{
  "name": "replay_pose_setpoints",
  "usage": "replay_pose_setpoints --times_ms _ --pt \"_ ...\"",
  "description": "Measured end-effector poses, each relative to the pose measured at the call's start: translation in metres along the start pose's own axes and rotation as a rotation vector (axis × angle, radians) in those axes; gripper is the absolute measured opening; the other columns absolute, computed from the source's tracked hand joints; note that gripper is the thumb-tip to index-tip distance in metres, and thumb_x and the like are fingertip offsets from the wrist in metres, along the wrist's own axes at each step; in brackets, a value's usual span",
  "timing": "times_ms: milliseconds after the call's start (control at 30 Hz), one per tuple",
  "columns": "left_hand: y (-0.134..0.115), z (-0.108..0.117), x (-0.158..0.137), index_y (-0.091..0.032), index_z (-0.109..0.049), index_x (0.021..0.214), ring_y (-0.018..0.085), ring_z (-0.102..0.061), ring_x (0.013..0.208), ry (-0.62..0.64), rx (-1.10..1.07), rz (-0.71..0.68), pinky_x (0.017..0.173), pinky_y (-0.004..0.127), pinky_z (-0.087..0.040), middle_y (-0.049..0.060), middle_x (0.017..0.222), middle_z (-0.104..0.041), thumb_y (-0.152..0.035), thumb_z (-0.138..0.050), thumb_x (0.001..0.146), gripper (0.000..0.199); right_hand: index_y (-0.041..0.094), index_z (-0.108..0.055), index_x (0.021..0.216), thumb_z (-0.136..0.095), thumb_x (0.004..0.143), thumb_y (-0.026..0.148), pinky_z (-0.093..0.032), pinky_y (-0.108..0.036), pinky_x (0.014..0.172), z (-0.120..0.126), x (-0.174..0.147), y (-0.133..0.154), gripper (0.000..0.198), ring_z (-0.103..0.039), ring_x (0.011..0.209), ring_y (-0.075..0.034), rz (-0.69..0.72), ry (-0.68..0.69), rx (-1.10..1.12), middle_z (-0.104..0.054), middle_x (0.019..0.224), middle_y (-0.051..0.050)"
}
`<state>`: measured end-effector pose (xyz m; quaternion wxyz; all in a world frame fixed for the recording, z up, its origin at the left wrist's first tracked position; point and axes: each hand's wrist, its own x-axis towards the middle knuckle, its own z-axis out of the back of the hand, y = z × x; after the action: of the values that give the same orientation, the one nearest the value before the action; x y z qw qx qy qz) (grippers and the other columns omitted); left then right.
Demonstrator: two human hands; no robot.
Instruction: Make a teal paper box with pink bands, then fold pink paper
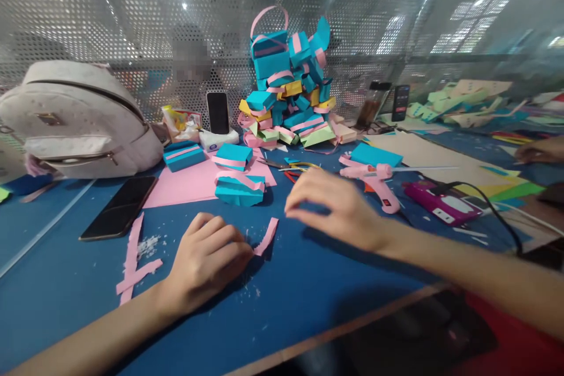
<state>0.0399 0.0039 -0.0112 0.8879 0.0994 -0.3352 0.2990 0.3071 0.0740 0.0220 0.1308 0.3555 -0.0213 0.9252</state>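
Note:
My left hand (209, 261) rests low over the blue table, its fingers curled and closed on one end of a short pink paper strip (268, 236). The strip's free end points up and to the right. To the right of it, my right hand (332, 208) hovers with thumb and fingertips brought together in a pinch; I see nothing between them. Beyond the hands lie small blue paper boxes with pink strips, one box (240, 189) nearest and another (233, 156) behind it. Two more pink strips (132, 264) lie crossed at the left, beside white crumbs (148, 245).
A pink glue gun (372, 179) and purple power bank (443, 202) lie right. A tall stack of paper boxes (291, 88) stands at the back. Scissors (275, 163), a phone (118, 208) and a white backpack (79, 123) are around. Another person's hand (540, 151) shows far right.

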Motion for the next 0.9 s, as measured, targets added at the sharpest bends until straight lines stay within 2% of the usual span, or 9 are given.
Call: replay_pose_setpoints --times_ms 67,167,267,467,633,900 --pt "0.0 -0.001 0.0 -0.022 -0.064 0.089 0.015 -0.047 0.07 -0.005 -0.006 0.008 0.071 0.034 -0.03 -0.002 0.079 -0.066 -0.013 -0.067 0.089 0.01 0.015 -0.065 0.095 -0.055 0.099 0.025 -0.046 -0.031 0.071 -0.013 -0.008 0.002 0.015 -0.057 0.08 -0.016 0.04 0.035 -0.097 -0.067 0.088 -0.005" --pt "0.001 -0.001 0.0 -0.022 -0.064 0.09 0.014 -0.048 0.071 -0.002 -0.021 0.023 0.071 0.034 -0.03 -0.003 0.079 -0.066 -0.012 -0.066 0.089 0.011 0.015 -0.066 0.095 -0.054 0.1 0.03 -0.038 -0.031 0.064 -0.03 -0.018 0.003 0.02 -0.051 0.077 -0.017 0.08 0.099 -0.23 -0.067 0.087 -0.005" --pt "0.002 -0.001 0.001 -0.022 -0.064 0.089 0.014 -0.048 0.07 0.01 -0.034 0.039 0.07 0.034 -0.03 -0.003 0.079 -0.066 -0.011 -0.065 0.089 0.011 0.015 -0.067 0.094 -0.051 0.101 0.033 -0.034 -0.032 0.064 -0.039 -0.017 0.002 0.025 -0.048 0.075 -0.017 0.096 0.113 -0.254 -0.066 0.083 -0.004" --pt "0.003 0.001 0.003 -0.021 -0.064 0.088 0.014 -0.048 0.069 0.001 -0.065 0.068 0.069 0.034 -0.03 -0.002 0.078 -0.066 -0.01 -0.066 0.088 0.012 0.018 -0.068 0.087 -0.054 0.1 0.027 -0.031 -0.032 0.063 -0.045 -0.011 -0.003 0.022 -0.046 0.073 -0.016 0.127 0.05 -0.298 -0.064 0.075 -0.001" --pt "0.002 0.002 0.006 -0.021 -0.064 0.086 0.014 -0.048 0.068 -0.004 -0.087 0.083 0.069 0.033 -0.03 -0.003 0.076 -0.065 -0.011 -0.065 0.089 0.01 0.019 -0.069 0.087 -0.051 0.1 0.02 -0.031 -0.031 0.061 -0.046 -0.013 -0.005 0.022 -0.046 0.073 -0.016 0.149 0.018 -0.258 -0.066 0.077 -0.001" --pt "0.002 -0.001 0.002 -0.022 -0.065 0.089 0.014 -0.048 0.07 0.017 -0.082 0.056 0.07 0.034 -0.03 -0.003 0.078 -0.067 -0.009 -0.066 0.087 0.014 0.016 -0.07 0.092 -0.06 0.096 0.024 -0.034 -0.031 0.061 -0.044 -0.011 -0.004 0.013 -0.048 0.072 -0.015 0.137 -0.027 -0.225 -0.069 0.082 -0.001"
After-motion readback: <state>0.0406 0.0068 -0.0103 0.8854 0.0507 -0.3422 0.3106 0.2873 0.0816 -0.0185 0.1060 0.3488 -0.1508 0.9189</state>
